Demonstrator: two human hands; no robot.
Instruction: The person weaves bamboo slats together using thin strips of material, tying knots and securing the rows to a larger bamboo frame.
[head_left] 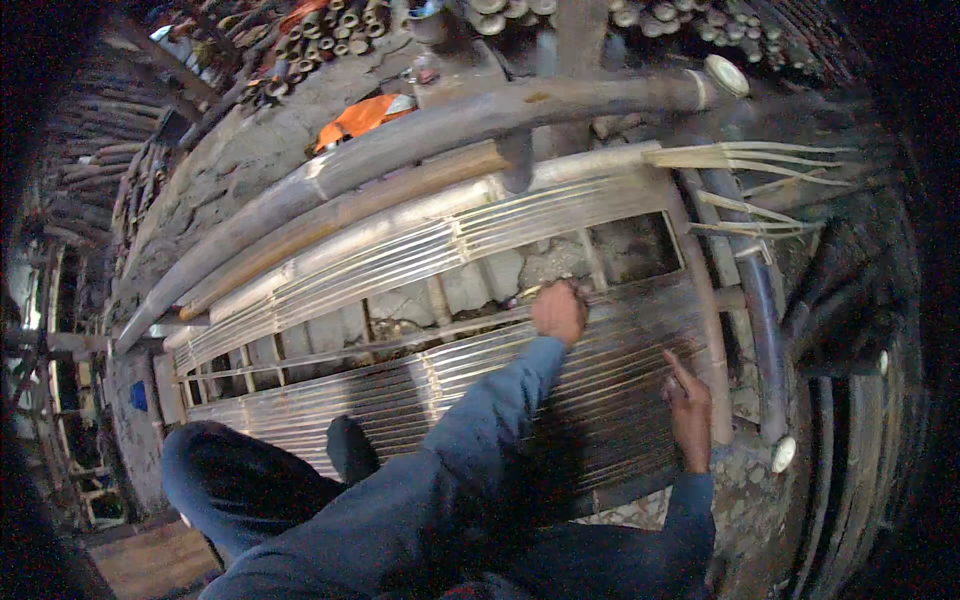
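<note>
A low bench-like frame of bamboo poles lies before me, with a panel of thin bamboo strips (300, 430) on the near side and a narrower band of strips (380, 265) on the far side. Between the two runs an open gap. My left hand (560, 312) is closed at the gap's near edge, around a long bamboo strip (470, 325) that lies along it; the fingertips are hidden. Over the right end of the near panel is my right hand (690, 405), its index finger stretched out and the other fingers loosely bent, holding nothing visible.
A thick curved pole (430, 125) spans the far side. Loose strip ends (770, 160) stick out at the far right, above a dark pole (765, 340). Orange cloth (365, 120) lies beyond the frame, with stacked bamboo (330, 35) behind. My knee (240, 480) is at lower left.
</note>
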